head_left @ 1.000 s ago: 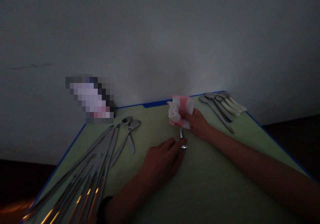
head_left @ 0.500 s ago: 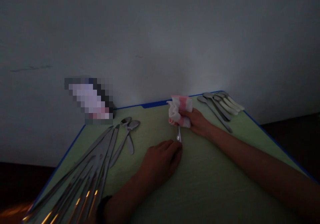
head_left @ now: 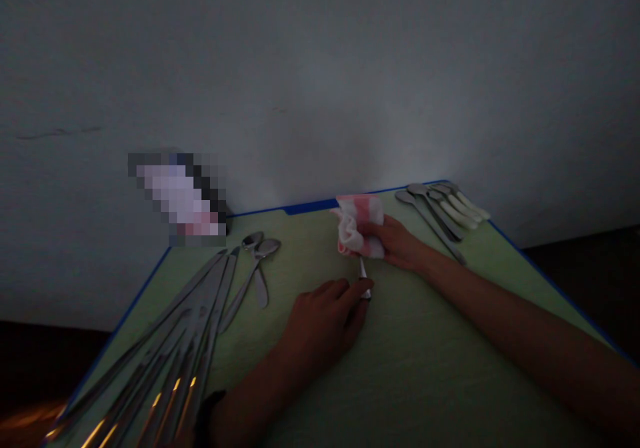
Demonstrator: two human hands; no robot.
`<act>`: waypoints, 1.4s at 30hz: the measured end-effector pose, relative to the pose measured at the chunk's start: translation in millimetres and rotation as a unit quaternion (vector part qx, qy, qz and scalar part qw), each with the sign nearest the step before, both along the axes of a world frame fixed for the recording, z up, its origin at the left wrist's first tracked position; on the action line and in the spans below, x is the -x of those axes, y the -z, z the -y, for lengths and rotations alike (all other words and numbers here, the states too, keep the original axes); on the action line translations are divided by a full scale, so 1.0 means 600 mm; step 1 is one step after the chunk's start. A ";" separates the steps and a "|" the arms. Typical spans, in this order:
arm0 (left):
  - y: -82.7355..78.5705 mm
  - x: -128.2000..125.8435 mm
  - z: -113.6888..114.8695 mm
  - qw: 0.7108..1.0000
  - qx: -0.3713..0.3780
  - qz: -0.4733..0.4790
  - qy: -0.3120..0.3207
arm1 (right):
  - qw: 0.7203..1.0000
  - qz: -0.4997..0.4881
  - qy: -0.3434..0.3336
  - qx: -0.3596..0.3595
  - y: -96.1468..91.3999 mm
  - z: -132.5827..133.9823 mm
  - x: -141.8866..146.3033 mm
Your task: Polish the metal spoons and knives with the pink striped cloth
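Note:
My left hand (head_left: 325, 321) rests on the green table (head_left: 410, 368), its fingertips pinching the lower end of a small metal spoon (head_left: 364, 283). My right hand (head_left: 397, 245) is closed on a crumpled pink-and-white cloth (head_left: 357, 225) that wraps the spoon's upper part. The spoon runs between the two hands; most of it is hidden by cloth and fingers.
Several long knives (head_left: 175, 341) fan out at the left front. Two spoons (head_left: 257, 261) lie beside them. Several more spoons (head_left: 443, 211) lie at the table's far right corner. A blurred object (head_left: 177, 198) stands at the back left, against the wall. The light is dim.
The cloth in my right hand has shifted slightly along the spoon. My left fingertips moved a little right with the spoon's end. Nothing else on the table has moved.

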State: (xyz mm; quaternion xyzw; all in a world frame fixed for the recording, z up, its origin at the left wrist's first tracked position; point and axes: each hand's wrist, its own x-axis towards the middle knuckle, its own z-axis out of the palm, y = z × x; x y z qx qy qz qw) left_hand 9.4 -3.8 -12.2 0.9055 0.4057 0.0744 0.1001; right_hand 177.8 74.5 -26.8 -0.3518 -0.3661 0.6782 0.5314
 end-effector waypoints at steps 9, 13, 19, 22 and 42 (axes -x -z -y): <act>0.001 0.003 -0.005 1.000 0.018 0.021 -0.008 | 0.999 -0.032 0.006 0.019 0.001 -0.003 0.000; 0.006 0.003 -0.005 0.999 0.003 0.024 -0.022 | 0.999 -0.022 0.003 0.022 -0.002 -0.001 0.000; 0.012 0.005 -0.005 0.999 0.001 0.021 -0.031 | 0.999 -0.011 0.017 0.038 0.002 -0.003 0.000; 0.013 0.006 -0.006 0.999 0.004 0.023 -0.030 | 0.999 -0.016 0.020 0.035 0.003 -0.005 0.000; 0.013 0.008 -0.009 1.000 -0.013 0.007 -0.012 | 0.999 -0.018 0.014 0.029 0.004 -0.004 0.000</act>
